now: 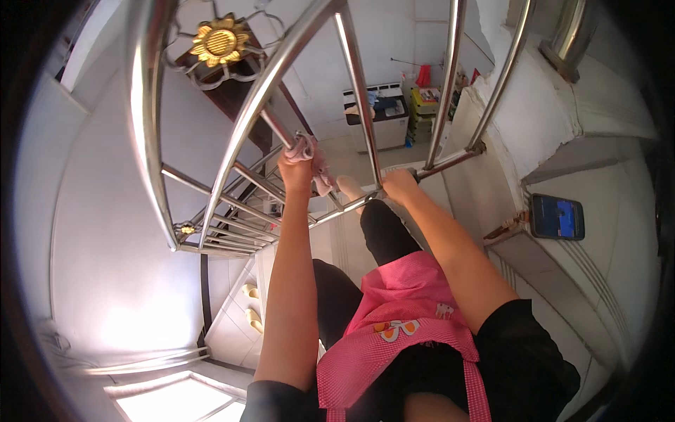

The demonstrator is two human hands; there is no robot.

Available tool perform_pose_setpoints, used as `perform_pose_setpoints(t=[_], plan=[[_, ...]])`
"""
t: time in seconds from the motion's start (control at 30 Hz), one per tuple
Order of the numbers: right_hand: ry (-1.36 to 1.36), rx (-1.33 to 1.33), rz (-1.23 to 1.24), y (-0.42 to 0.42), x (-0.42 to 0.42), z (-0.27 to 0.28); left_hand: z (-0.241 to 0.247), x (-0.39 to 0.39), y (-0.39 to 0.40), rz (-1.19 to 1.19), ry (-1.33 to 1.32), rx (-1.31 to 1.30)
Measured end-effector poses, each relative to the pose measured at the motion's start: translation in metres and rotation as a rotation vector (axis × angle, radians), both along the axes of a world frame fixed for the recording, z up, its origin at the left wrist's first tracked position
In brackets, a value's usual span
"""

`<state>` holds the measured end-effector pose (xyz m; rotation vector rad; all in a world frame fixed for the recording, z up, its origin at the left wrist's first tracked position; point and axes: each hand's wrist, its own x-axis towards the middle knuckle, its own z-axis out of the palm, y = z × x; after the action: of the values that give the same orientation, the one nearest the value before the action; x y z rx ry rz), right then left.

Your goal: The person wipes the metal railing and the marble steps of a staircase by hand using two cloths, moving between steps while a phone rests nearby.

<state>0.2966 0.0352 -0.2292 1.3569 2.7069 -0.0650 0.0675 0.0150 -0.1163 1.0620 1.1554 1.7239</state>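
My left hand (296,171) is closed around a pink cloth (321,178), which is wrapped about a slim stainless-steel baluster (278,128) of the stair railing. One end of the cloth hangs loose on the right of the hand. My right hand (399,185) grips the railing's lower rail (448,162), close to the foot of a thicker upright post (357,87); its fingertips are hidden. Above my left hand, the polished handrail (258,95) slants across the view. A gold flower ornament (220,41) sits in metal scrollwork at the upper left.
Tiled stair steps (548,264) rise on the right, with a phone (557,217) lying on one tread. Below, beyond the railing, stands a white washing machine (378,126) with clothes on top, beside stacked crates (424,105). Yellow slippers (253,319) lie on the floor at lower left.
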Motion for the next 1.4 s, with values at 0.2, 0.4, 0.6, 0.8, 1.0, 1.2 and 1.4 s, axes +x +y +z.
perform_pose_setpoints(t=[0.2,0.4,0.6,0.8,1.0,1.2,1.4], plan=[[0.295,0.518,0.043,-0.03,0.008,-0.027,0.007,0.006,-0.004,0.045,0.051,0.019],[0.394,0.399,0.089,-0.034,0.018,-0.01,0.013,0.01,-0.011,0.08,0.088,-0.009],[0.922,0.15,-0.263,-0.033,0.02,0.023,0.015,0.015,-0.013,0.004,-0.023,-0.063],[1.599,0.051,-0.35,-0.024,-0.003,0.104,-0.01,0.011,-0.01,0.114,0.16,0.029],[1.401,0.133,-0.16,-0.016,-0.032,0.078,-0.049,0.009,-0.019,0.16,0.297,-0.014],[1.208,0.285,-0.111,-0.014,-0.031,0.042,-0.056,-0.016,-0.062,-0.118,-0.503,-0.202],[1.254,0.093,-0.233,-0.023,-0.033,0.046,0.065,0.018,-0.09,0.322,-0.284,0.319]])
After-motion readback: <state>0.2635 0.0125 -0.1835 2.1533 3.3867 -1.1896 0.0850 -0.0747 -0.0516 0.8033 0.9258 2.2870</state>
